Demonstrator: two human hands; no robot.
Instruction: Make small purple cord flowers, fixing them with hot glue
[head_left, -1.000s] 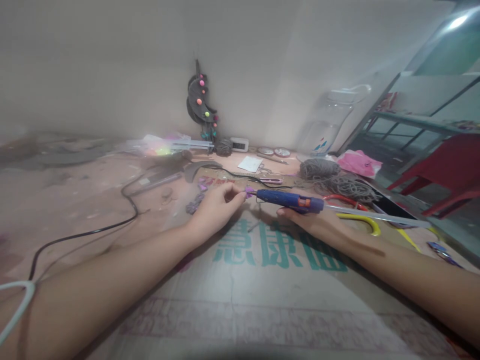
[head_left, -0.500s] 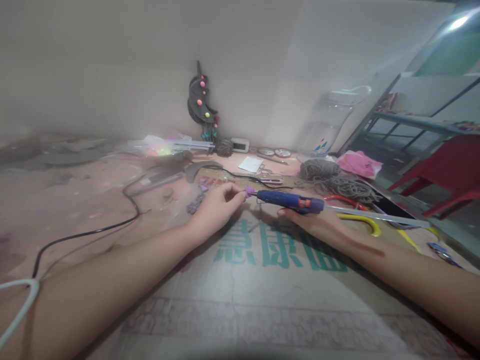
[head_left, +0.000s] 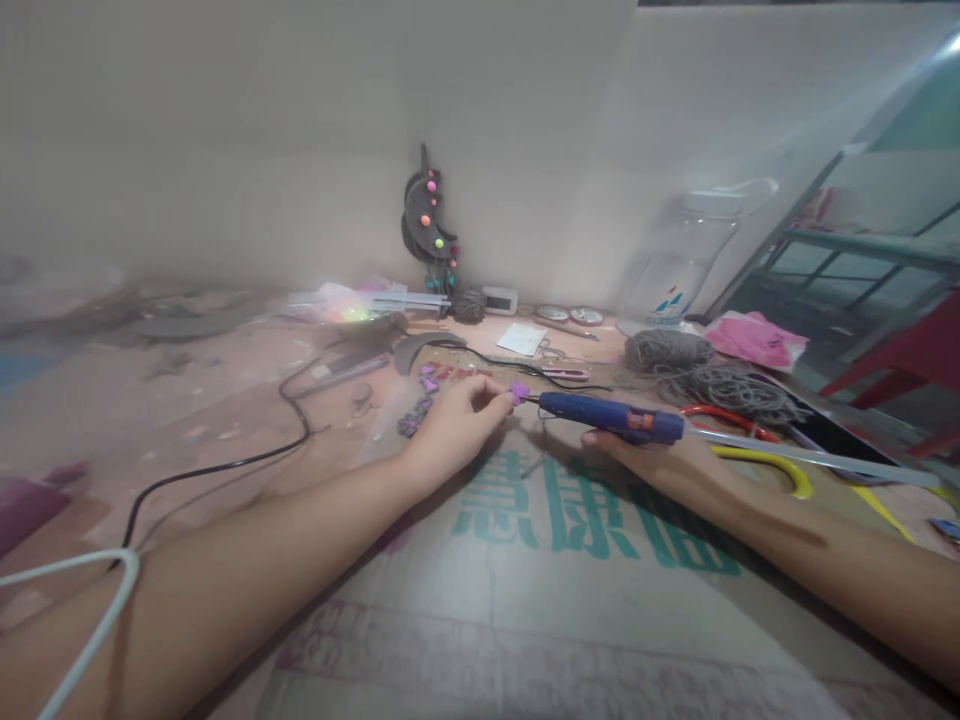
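Between thumb and fingertips my left hand [head_left: 466, 425] pinches a small purple flower-like piece [head_left: 518, 393]. My right hand [head_left: 660, 455] is closed around a blue hot glue gun [head_left: 600, 412], whose thin nozzle points left and meets or nearly meets the purple piece. A long clear glue stick [head_left: 795, 452] sticks out of the gun's back end. Just left of my left hand lies a cluster of small purple and grey pieces [head_left: 417, 412]. Both hands are above a cardboard sheet [head_left: 450, 610] printed with green characters.
A grey moon-shaped ornament [head_left: 424, 220] with coloured beads leans against the wall. At the back stands a clear bottle [head_left: 679, 265]. Grey yarn [head_left: 671, 352], a pink packet [head_left: 757, 342] and yellow-handled scissors [head_left: 772, 468] lie to the right. A black cord [head_left: 217, 467] crosses the left side.
The view has turned slightly left, so the whole scene sits further right and a little lower. Both hands keep their hold, with the nozzle still at the purple piece.
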